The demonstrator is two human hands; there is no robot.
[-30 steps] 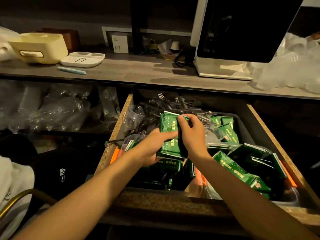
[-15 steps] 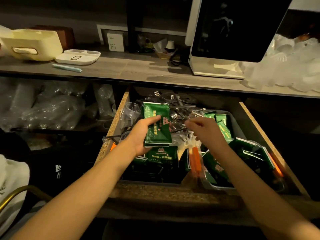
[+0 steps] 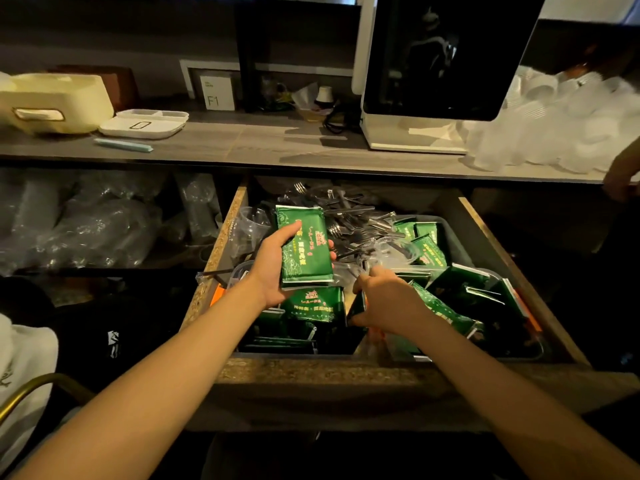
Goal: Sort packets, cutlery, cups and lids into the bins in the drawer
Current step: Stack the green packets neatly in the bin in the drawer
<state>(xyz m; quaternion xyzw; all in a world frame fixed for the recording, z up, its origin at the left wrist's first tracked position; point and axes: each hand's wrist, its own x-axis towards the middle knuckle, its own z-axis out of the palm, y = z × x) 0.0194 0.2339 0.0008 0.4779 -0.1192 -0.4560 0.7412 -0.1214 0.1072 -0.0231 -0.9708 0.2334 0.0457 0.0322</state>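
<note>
Left hand: I see my left hand (image 3: 277, 268) raised over the open drawer (image 3: 349, 374), palm turned up toward the camera.
Left fingers: thumb curled over the left face of a green packet stack (image 3: 304, 249), the other fingers wrapped behind it, tips showing at its right edge (image 3: 331, 244). The stack stands upright and clear of the bins.
Right hand: my right hand (image 3: 388, 303) is low in the drawer, back of the hand up, between the two front bins.
Right fingers: bent downward into the clutter; the tips are hidden, so I cannot tell whether they pinch anything. The thumb lies against a dark packet edge at the left bin's right wall.
Left bin: a dark bin (image 3: 298, 348) at the drawer's front left, holding more green packets (image 3: 313, 304) directly under the raised stack.
Right bin: a grey bin (image 3: 457, 237) on the right, filled with loose green packets (image 3: 446, 311) lying at mixed angles.
Cutlery: a heap of metal forks (image 3: 341, 209) at the back of the drawer, behind the stack.
Cups: a clear plastic cup (image 3: 251, 223) at the back left of the drawer, just beside my left thumb.
Tabletop: the tabletop (image 3: 242, 143) above the drawer carries a cream box (image 3: 55, 102), a white tray (image 3: 143, 123), a white machine with a dark screen (image 3: 433, 64) and a bag of clear cups (image 3: 561, 126).
Far right: another person's hand (image 3: 623, 174) rests at the tabletop edge.
</note>
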